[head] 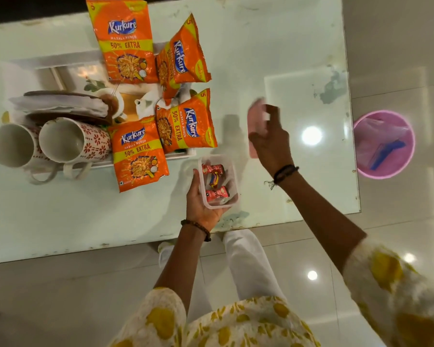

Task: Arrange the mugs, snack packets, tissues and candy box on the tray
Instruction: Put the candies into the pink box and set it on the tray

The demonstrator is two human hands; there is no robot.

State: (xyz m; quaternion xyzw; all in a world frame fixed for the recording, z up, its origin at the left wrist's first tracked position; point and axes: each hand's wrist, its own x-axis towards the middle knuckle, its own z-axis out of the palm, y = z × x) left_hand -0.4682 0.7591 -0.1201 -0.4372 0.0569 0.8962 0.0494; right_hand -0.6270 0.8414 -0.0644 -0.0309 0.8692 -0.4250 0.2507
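Observation:
A white tray [68, 60] with a printed tea picture lies on the glass table. On it stand two white mugs with red flowers [13, 146] [73, 140], a holder of tissues [60, 105], and several orange snack packets [125, 41] that overlap its edges. My left hand [201, 204] holds the clear candy box [219, 181] from below, just right of the tray; wrapped candies lie inside it. My right hand [271, 141] is raised above the table and grips the box's pink lid [254, 121], which is blurred.
A pink bin [383, 144] lined with a plastic bag stands on the tiled floor beyond the table's right edge. The glass table [273, 46] reaches to the right of the tray. My white trouser legs are at the table's near edge.

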